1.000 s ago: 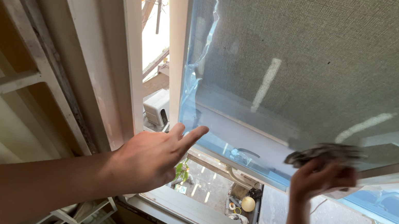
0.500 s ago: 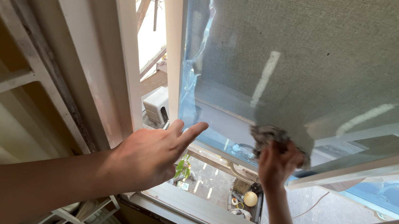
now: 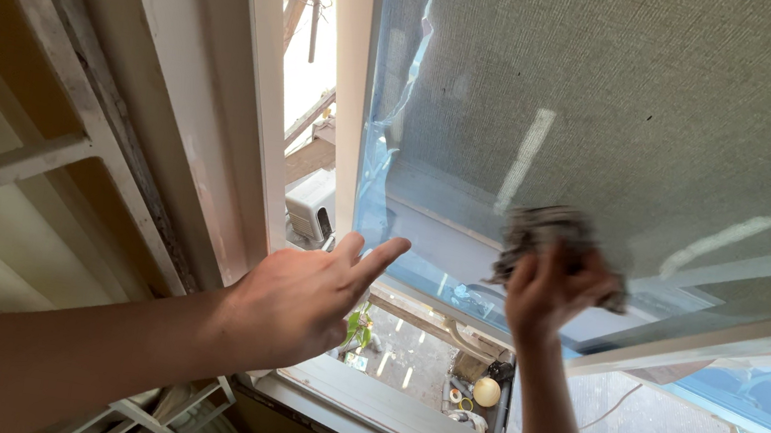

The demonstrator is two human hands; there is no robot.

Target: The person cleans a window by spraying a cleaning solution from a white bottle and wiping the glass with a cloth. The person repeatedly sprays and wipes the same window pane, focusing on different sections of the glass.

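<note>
My right hand (image 3: 551,290) is closed around a crumpled grey rag (image 3: 549,232) and presses it against the lower part of the window pane (image 3: 622,109). The glass reflects a grey woven surface and carries a torn blue film along its left edge. My left hand (image 3: 298,300) is flat with its fingers stretched out, close to the white sash frame (image 3: 353,91) at the pane's lower left corner. It holds nothing, and I cannot tell whether it touches the frame.
The white outer window frame (image 3: 250,107) stands to the left, the sill (image 3: 406,430) runs along the bottom. Through the gap I see an outdoor unit (image 3: 311,206), a small plant (image 3: 355,328) and clutter on the ground far below. A white rack (image 3: 166,417) sits under my left arm.
My right hand slid the rag left from the pane's lower right, then a little upward and right. My left hand has stayed almost in the same place.
</note>
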